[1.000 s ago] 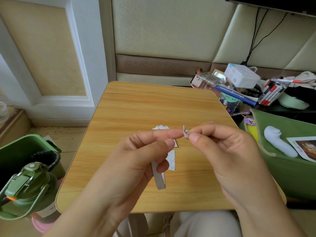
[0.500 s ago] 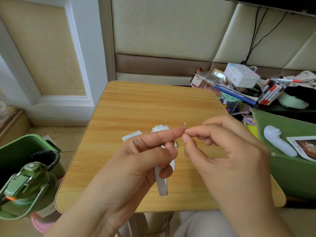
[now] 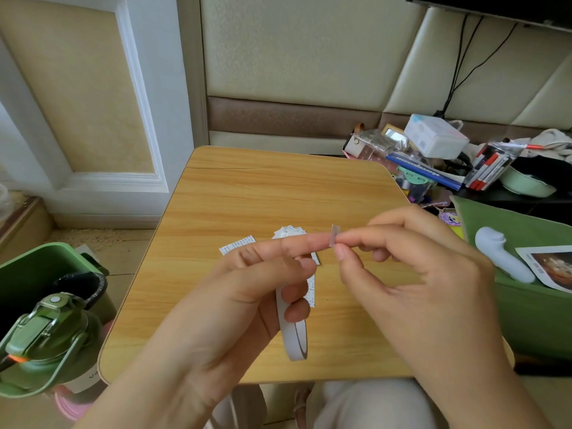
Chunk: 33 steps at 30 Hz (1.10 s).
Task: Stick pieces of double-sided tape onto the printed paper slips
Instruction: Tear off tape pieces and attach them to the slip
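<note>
At fingertips, tape bit (image 3: 335,236) now flatter.

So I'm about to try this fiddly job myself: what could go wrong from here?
The small tape piece is pinched between the left hand and the right hand, so it may cling to a fingertip or fold onto itself. The tape roll hangs loosely from the left hand's lower fingers and could slip. The paper slips lie loose and overlapping on the table, so one may shift or lift when pressed.

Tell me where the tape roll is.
In the head view, the tape roll hangs from the left hand above the wooden table, near its front edge.
</note>
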Available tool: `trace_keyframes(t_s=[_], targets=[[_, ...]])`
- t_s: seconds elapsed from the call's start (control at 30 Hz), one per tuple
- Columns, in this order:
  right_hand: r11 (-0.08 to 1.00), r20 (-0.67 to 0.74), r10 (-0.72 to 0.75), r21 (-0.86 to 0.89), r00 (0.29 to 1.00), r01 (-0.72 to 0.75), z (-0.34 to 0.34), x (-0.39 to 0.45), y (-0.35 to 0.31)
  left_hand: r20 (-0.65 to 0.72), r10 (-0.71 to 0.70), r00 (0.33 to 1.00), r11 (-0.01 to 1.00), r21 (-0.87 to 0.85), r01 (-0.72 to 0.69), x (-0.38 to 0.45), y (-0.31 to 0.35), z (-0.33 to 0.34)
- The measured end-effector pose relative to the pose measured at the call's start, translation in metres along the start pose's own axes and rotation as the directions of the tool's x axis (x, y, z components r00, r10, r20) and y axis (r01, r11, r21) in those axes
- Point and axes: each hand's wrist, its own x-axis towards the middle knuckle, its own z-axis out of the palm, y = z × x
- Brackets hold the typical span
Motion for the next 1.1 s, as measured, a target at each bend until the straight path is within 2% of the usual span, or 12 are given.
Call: trace_keyframes(t_s=[0.2,0.4,0.7,1.0,1.1], targets=[[0.998,-0.027,0.0,-0.069,1.0,-0.002,0.0057,-0.0014,-0.0001,-0.083,0.08,0.993,0.988,0.139,-0.068,-0.0032,0.0,0.0033],[0.999,-0.021,0.03,-0.043,0.999,-0.031,0.0065,-0.0006,-0.0022,-0.099,0.161,0.982,0.958,0.255,-0.131,-0.004,-0.0003,0.0056],[0.986,0.042,0.115,0.118,0.992,-0.119,0.0031,0.0029,-0.0024,-0.074,0.148,0.986,0.964,0.235,-0.127,-0.0033,0.0025,0.0054],[0.991,0.028,0.105,0.082,0.994,-0.107,0.0039,0.0027,-0.0044,-0.057,0.162,0.985,0.955,0.261,-0.142,-0.0037,0.0015,0.0046],[0.98,0.048,0.119,0.156,0.992,-0.125,0.0041,0.0038,-0.0032,-0.048,0.166,0.985,0.957,0.25,-0.149,-0.004,0.002,0.0033]])
